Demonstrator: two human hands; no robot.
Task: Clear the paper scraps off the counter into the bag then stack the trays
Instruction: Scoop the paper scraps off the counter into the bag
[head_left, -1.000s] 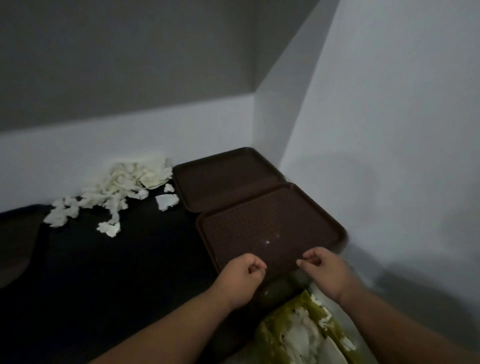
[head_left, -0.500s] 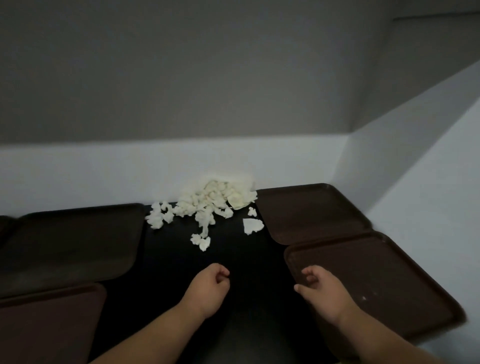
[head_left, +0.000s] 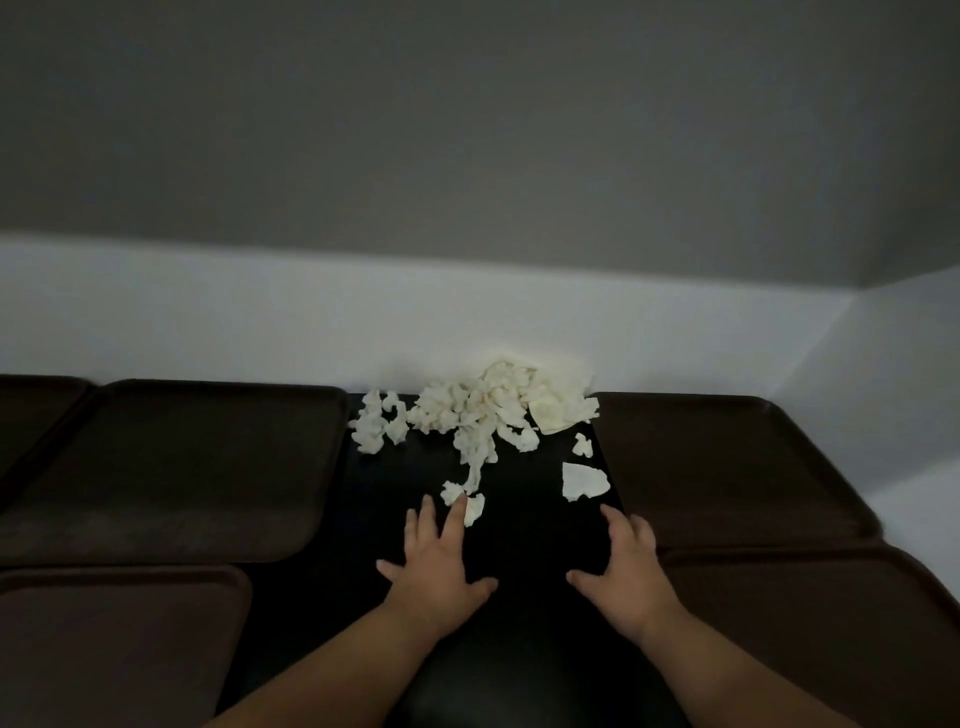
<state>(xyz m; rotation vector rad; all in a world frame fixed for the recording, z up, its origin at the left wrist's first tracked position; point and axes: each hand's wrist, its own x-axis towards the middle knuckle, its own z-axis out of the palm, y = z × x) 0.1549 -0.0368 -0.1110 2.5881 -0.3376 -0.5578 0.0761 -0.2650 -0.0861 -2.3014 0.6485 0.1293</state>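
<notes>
A heap of white paper scraps (head_left: 491, 410) lies on the black counter (head_left: 530, 525) against the back wall, with a trail of smaller bits toward me. My left hand (head_left: 434, 564) is spread flat over the counter, its fingertips at the nearest small scraps (head_left: 465, 503). My right hand (head_left: 626, 569) is open too, fingers spread, just below a flat loose scrap (head_left: 583, 480) and beside the near right tray (head_left: 831, 639). Brown trays lie on both sides: far right tray (head_left: 727, 462), far left tray (head_left: 171, 467), near left tray (head_left: 104, 644). The bag is out of view.
A white wall rises right behind the counter and turns a corner at the far right. Another dark tray edge (head_left: 31, 410) shows at the far left. The strip of counter between the trays is narrow.
The view has swung left from the right trays and the green bag to the scrap heap. Both hands have uncurled from fists, spread open and reached forward toward the scraps.
</notes>
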